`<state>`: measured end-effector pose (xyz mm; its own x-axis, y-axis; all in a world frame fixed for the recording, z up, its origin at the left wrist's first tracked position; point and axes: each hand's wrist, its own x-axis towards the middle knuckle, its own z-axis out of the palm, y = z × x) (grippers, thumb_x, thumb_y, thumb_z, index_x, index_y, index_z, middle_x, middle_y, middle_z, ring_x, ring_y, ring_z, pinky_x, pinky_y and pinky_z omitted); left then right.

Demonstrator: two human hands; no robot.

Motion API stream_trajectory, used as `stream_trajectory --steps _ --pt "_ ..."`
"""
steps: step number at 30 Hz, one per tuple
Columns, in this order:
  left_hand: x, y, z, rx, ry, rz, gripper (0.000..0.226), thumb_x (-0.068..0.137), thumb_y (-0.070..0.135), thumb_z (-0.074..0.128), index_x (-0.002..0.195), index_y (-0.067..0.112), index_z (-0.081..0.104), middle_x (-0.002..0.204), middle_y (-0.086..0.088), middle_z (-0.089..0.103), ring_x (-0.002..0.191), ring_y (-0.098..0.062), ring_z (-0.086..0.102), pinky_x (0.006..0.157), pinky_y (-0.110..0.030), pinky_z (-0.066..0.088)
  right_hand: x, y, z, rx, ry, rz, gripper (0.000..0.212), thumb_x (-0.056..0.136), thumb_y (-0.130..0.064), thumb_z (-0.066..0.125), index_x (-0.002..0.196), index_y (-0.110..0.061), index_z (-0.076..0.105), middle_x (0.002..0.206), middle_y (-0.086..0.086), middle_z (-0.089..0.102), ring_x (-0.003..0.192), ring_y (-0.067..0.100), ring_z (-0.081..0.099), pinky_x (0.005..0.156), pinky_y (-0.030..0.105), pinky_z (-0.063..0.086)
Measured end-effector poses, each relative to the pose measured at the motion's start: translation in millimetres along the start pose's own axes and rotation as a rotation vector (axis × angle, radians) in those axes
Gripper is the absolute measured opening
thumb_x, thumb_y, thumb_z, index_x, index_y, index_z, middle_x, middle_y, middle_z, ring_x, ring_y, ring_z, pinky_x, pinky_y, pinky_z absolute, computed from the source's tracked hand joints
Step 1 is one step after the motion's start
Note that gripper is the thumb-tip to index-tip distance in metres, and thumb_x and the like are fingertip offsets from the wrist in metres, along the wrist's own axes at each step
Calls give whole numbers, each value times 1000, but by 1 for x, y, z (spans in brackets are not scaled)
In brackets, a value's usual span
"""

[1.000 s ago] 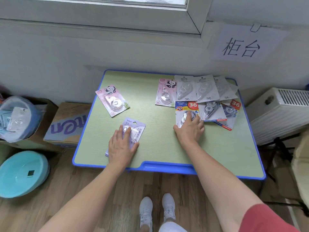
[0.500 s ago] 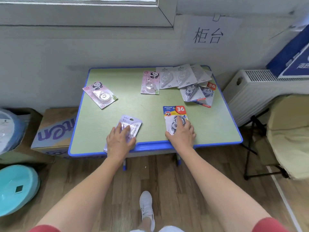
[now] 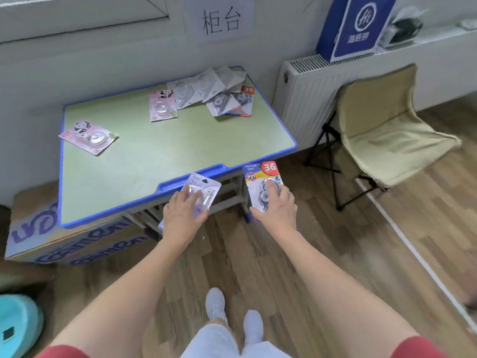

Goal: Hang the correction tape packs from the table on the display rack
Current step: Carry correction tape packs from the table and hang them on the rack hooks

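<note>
Correction tape packs (image 3: 206,96) lie fanned over one another at the far right corner of the green worktop (image 3: 154,156), with a pink panda pack (image 3: 89,136) alone near its left edge, while I hold two more in the air at the blue front lip. My left hand (image 3: 183,215) is clamped on a lilac pack (image 3: 206,188), fingers spread across its face and the thumb hidden beneath. My right hand (image 3: 277,205) grips a red-badge pack (image 3: 263,174) marked 36, fingers curled over the clear blister. I judge these to be very light: a thin card that will flex, stiffened by a hard plastic bubble, glossy enough to slide under a loose pinch. The best hold is probably low on the card or across the blister, leaving the top edge and its hang hole free for a hook. No display rack is in view; a folding chair (image 3: 387,130) and a radiator (image 3: 302,91) stand to the right.
</note>
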<state>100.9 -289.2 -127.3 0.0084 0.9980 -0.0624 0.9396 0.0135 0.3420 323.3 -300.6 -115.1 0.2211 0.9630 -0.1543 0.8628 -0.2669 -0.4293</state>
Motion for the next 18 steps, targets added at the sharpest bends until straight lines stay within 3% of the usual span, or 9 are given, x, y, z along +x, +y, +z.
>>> stream_trajectory --steps 7,12,18 --pt "-24 44 15 56 -120 317 45 86 39 61 126 18 60 131 -11 51 117 -33 48 89 -45 41 -72 53 -3 76 103 224 75 81 -43 66 144 -22 29 139 9 33 126 28 32 99 37 33" --pt "-54 66 22 63 -186 462 47 88 35 63 132 20 54 145 -9 41 129 -29 39 99 -45 34 -148 82 8 170 194 452 80 79 -39 69 146 -22 28 143 8 30 130 27 29 100 35 31" --pt "-89 89 42 116 -297 697 43 83 34 68 123 19 61 134 -11 52 116 -32 50 84 -42 43 -245 106 20 230 306 691 82 77 -37 71 146 -21 31 143 9 32 127 30 34 98 35 33"
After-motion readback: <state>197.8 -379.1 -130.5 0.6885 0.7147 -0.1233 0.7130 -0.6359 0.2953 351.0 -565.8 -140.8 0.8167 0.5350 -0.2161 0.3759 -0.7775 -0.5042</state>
